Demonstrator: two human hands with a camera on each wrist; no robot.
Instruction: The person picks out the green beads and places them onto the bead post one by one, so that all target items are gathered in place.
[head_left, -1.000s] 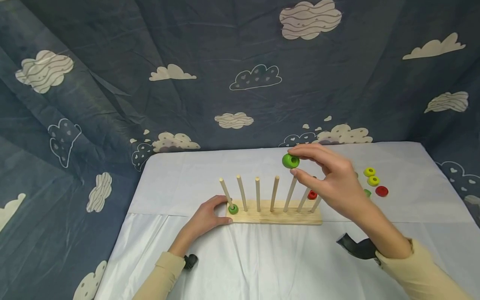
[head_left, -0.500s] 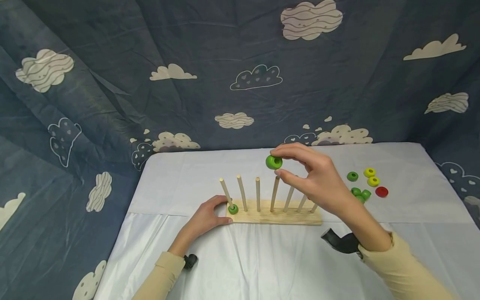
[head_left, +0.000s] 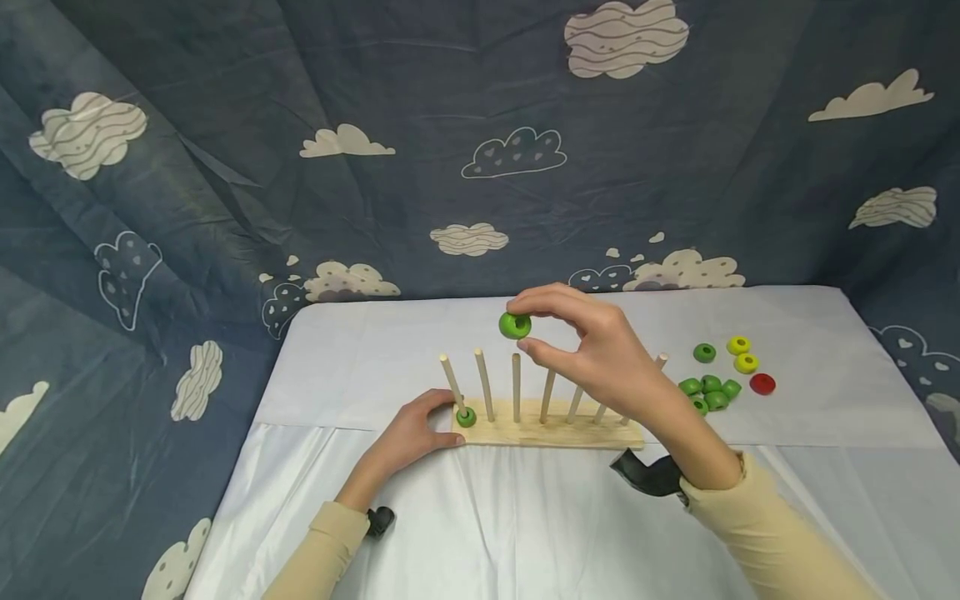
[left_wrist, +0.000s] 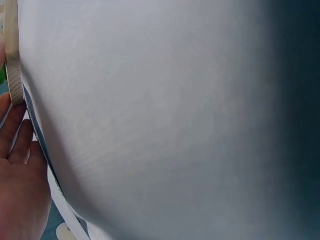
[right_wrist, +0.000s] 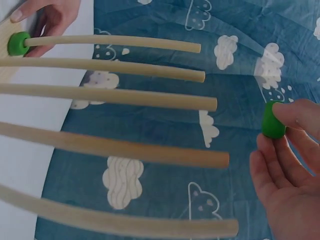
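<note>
My right hand (head_left: pixel 596 350) pinches a green bead (head_left: pixel 514 325) between thumb and fingertips, above the pegs near the middle of a wooden peg board (head_left: pixel 510 435). In the right wrist view that bead (right_wrist: pixel 273 120) is apart from the peg tips. At the board's left end, my left hand (head_left: pixel 405 437) grips its edge with thumb in front and fingers behind. Another green bead (head_left: pixel 466 417) sits at the foot of the leftmost peg (head_left: pixel 452 383). Only the left hand's fingers and palm (left_wrist: pixel 22 195) and the board's end (left_wrist: pixel 15 75) show in the left wrist view.
Several loose green beads (head_left: pixel 716 401) lie right of the board. Near them are yellow beads (head_left: pixel 746 363) and a red piece (head_left: pixel 762 384). A white cloth (head_left: pixel 390 358) covers the table, and a dark cloud-print curtain (head_left: pixel 420 192) hangs behind.
My right hand has moved left with the green bead, from over the board's right half to near its middle pegs. More loose green beads are uncovered. The left hand stays in place.
</note>
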